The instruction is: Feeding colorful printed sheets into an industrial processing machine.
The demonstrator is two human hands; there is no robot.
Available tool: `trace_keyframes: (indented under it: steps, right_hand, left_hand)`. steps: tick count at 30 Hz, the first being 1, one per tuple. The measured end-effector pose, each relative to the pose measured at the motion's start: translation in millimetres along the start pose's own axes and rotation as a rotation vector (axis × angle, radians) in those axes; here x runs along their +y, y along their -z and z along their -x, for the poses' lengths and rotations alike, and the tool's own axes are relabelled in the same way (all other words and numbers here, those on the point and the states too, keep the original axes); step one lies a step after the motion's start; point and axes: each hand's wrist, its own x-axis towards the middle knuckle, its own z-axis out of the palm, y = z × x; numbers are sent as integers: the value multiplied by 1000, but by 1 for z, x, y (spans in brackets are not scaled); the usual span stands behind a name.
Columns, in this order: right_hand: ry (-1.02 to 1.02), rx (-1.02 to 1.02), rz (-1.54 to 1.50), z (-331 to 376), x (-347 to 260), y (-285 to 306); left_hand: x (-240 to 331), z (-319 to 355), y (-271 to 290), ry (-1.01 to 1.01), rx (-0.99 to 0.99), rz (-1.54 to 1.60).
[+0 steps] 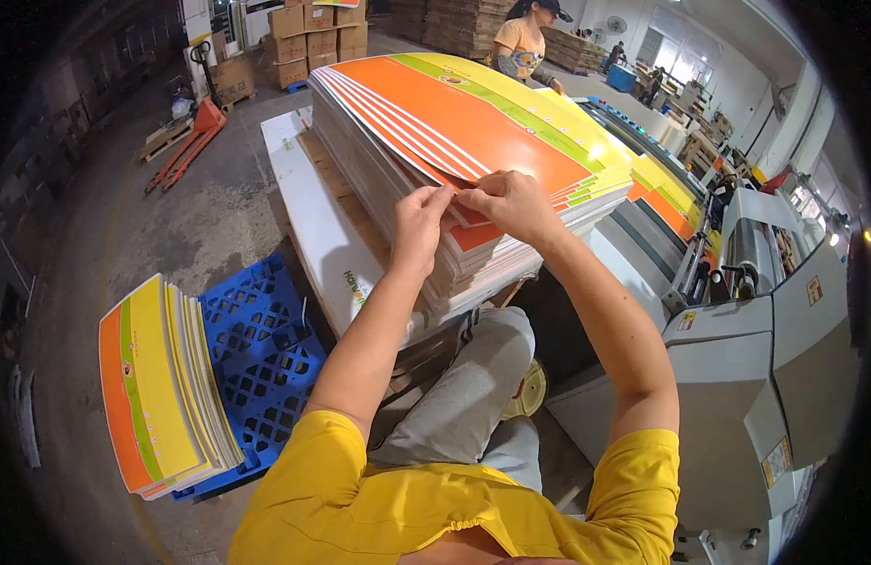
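Note:
A tall stack of large printed sheets [539,141], orange, green and yellow on top with white edges, stands in front of me. Several top sheets lie fanned at its left side. At the near corner, both my hands meet with fingertips almost touching. My left hand [420,226] is closed in a pinch on the sheet's lifted edge. Across from it, my right hand [513,203] pinches the same edge, thumb and fingers together. Whether they grip one sheet or more is hidden by the fingers.
A blue plastic pallet [257,348] at lower left bears a smaller stack of similar sheets [162,386]. A white board [313,217] lies beneath the tall stack. Grey machinery [737,377] stands close on my right. Farther off are an orange pallet jack [195,137], cartons [304,42] and a person [522,42].

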Motion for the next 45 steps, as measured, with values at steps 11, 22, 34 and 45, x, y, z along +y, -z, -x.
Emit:
trace_keyframes:
  steps: [11, 22, 34, 45]
  right_hand:
    - [-16, -40, -5, -5, 5, 2]
    - [-81, -143, 26, -5, -3, 6]
    - [-109, -37, 48, -9, 0, 0]
    - [372, 458, 275, 18, 27, -16]
  left_hand:
    - [3, 3, -7, -6, 54, -23]
    - [3, 4, -4, -25, 13, -27]
    - [-8, 0, 0, -47, 40, -28]
    - [-11, 0, 8, -27, -128, -129]
